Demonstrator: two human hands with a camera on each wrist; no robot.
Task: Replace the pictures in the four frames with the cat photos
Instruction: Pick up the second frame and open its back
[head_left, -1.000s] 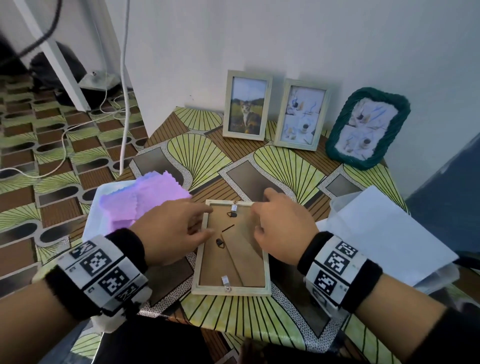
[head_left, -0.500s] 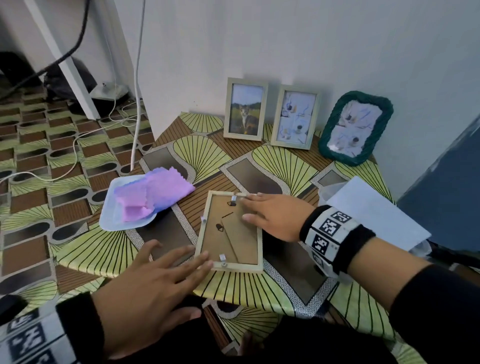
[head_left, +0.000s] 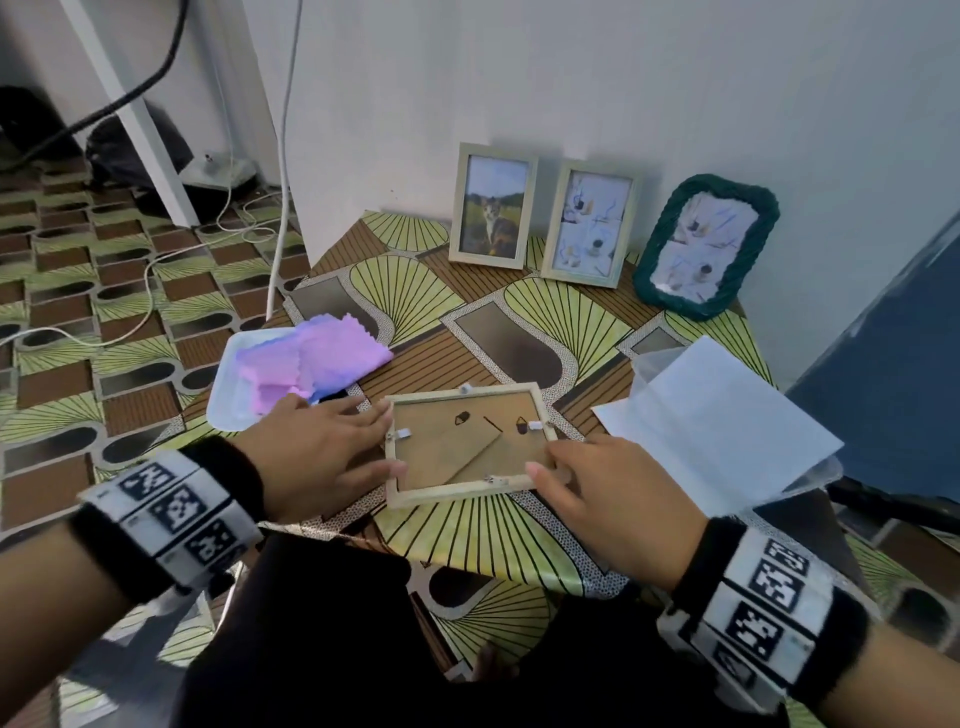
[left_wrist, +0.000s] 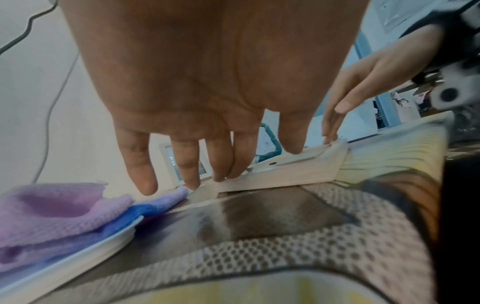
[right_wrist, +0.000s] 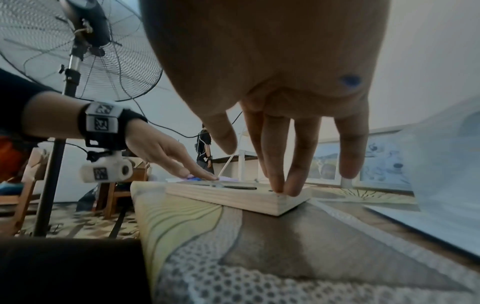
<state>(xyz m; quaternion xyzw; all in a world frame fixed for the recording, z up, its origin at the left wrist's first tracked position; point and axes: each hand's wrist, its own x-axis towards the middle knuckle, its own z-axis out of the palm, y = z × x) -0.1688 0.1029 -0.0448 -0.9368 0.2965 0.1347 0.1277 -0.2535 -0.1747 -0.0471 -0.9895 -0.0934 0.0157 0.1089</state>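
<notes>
Cloth (head_left: 317, 358) on a tray (head_left: 223, 395) at far left, probably for wiping the glass. Left hand (head_left: 317, 457), fingers straight, presses the left edge of the face-down frame (head_left: 467, 441), gripping nothing. The frame lies back up so its clips can be reached. Right hand (head_left: 608, 499), fingers also extended, steadies the near right corner. Paper sheets (head_left: 727, 431) sit just right; three more frames (head_left: 592, 223) lean on the wall behind.

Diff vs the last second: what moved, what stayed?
The face-down light wooden frame has turned from portrait to landscape. The left hand, away half a second ago, is back touching its left edge; the right hand shifted to its near right corner. The three standing frames stayed put.
</notes>
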